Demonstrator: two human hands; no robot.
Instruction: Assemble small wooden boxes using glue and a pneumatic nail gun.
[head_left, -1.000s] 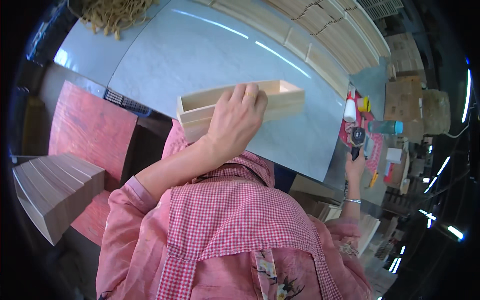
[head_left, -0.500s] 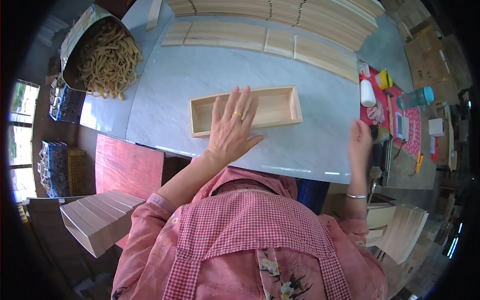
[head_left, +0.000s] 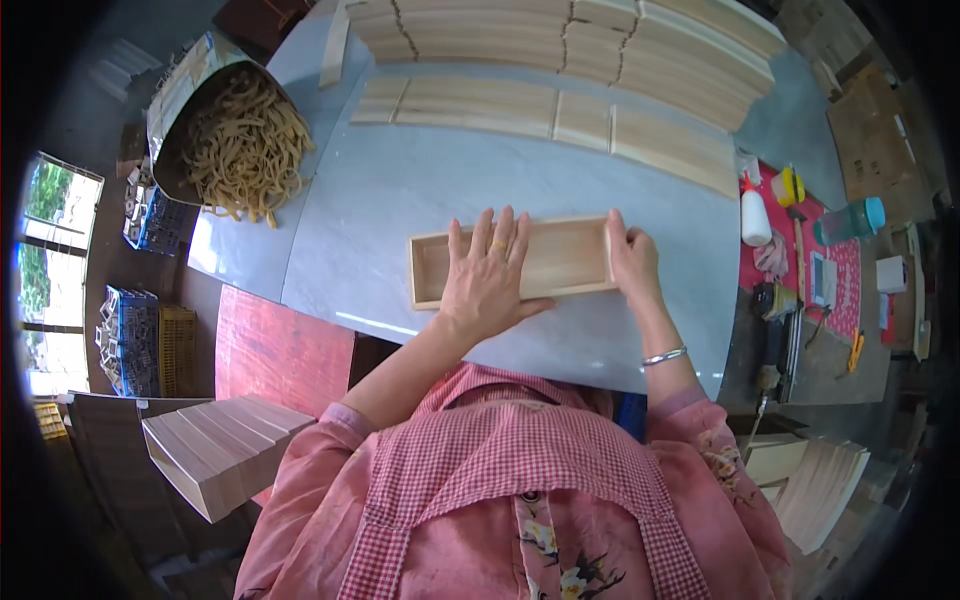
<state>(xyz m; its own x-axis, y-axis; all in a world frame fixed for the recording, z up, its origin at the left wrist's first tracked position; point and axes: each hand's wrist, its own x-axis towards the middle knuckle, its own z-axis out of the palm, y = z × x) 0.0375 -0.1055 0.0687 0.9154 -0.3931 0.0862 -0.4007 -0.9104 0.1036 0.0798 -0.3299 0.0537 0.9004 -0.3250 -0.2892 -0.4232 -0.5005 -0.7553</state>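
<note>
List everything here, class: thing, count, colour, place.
Open box: one, pale, centre
Table: one, grey, beneath box
Boards: many, pale, far side
Loops: many, tan, left
Container: one, whitish outside, left
Squeeze bottle: one, white, right
Tub: one, yellow, right
Capped bottle: one, teal, right
Wooden stack: one, brown, lower left
Panel: at least one, red, left
Crates: several, blue and yellow, left
Apron: one, red check, worn
Left hand: one, gold ring, across box
Right hand: one, silver bangle, box's right end
</note>
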